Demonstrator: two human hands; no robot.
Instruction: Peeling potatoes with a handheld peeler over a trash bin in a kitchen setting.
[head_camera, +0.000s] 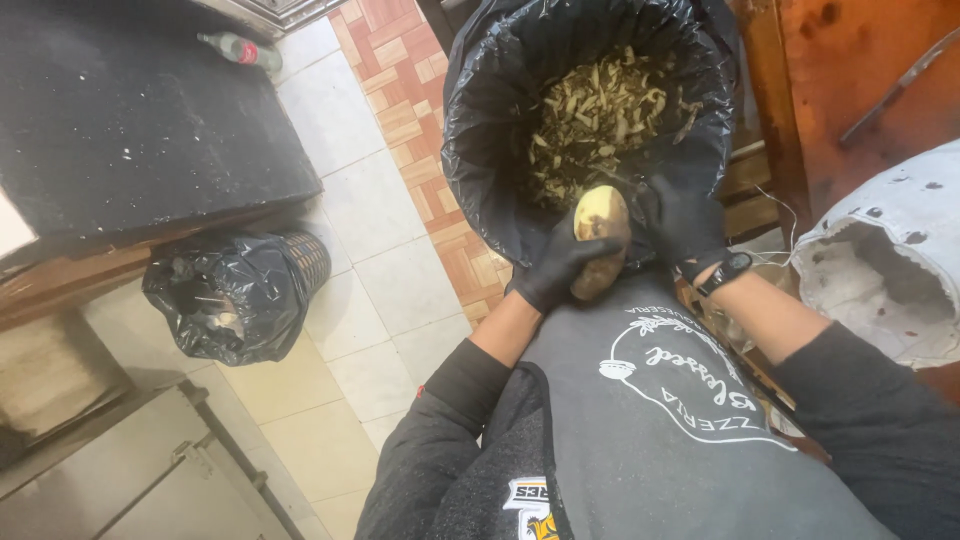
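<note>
My left hand, in a black glove, grips a partly peeled potato held over the near rim of a bin lined with a black bag. My right hand, also black-gloved and with a black watch on the wrist, is pressed against the potato's right side; whatever it holds is hidden. A heap of potato peelings fills the bin.
A second small bin with a black bag stands on the tiled floor at the left, under a dark counter with a plastic bottle lying at its far edge. A white sack sits at the right.
</note>
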